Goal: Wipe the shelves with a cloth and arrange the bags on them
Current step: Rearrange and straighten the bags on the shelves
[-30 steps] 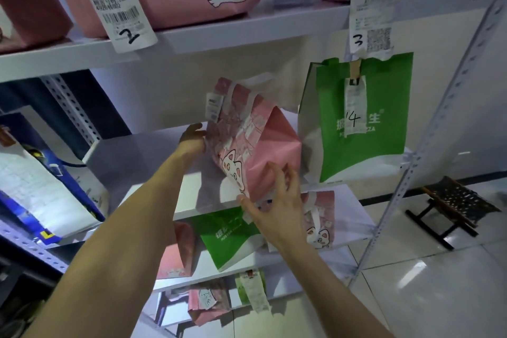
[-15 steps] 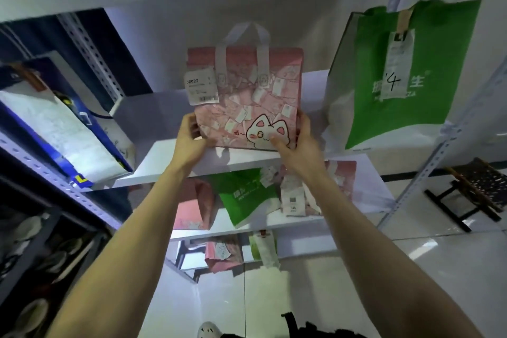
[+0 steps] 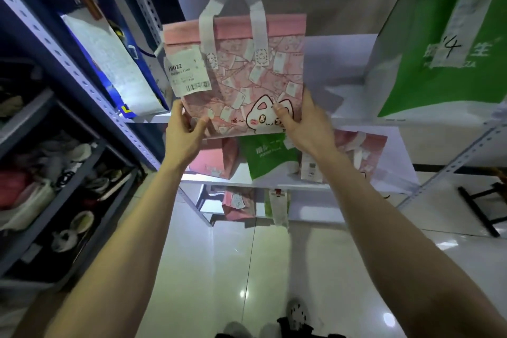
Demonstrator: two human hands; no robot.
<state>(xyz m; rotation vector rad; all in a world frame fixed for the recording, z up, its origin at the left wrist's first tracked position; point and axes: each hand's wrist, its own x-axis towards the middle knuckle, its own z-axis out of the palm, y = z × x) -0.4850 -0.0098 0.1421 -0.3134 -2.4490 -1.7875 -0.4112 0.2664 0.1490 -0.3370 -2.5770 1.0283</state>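
Head view, looking down past both forearms at white shelving. A pink bag (image 3: 241, 74) with a cartoon cat print and two white handles is held upright by both hands at the front edge of a white shelf (image 3: 343, 107). The left hand (image 3: 183, 132) grips the bag's lower left corner, thumb on the printed face and fingers curled behind. The right hand (image 3: 304, 123) grips the lower right corner, thumb pressed on the cat's face, fingers wrapped around the side edge. Whether the bag's base rests on the shelf or hangs just in front of it cannot be told. A white label (image 3: 188, 74) with a barcode is attached to the bag's upper left.

On the same shelf, to the right and apart from the pink bag, a green bag (image 3: 444, 63) stands upright with a tag marked "14". To the left, a blue bag (image 3: 115, 57) leans against a perforated upright. On the lower shelf (image 3: 247, 184), beneath the hands, lie more pink bags and a smaller green bag (image 3: 271, 156). A dark rack (image 3: 63, 167) at far left holds assorted items too blurred to identify. The floor (image 3: 247, 269) is glossy tile.
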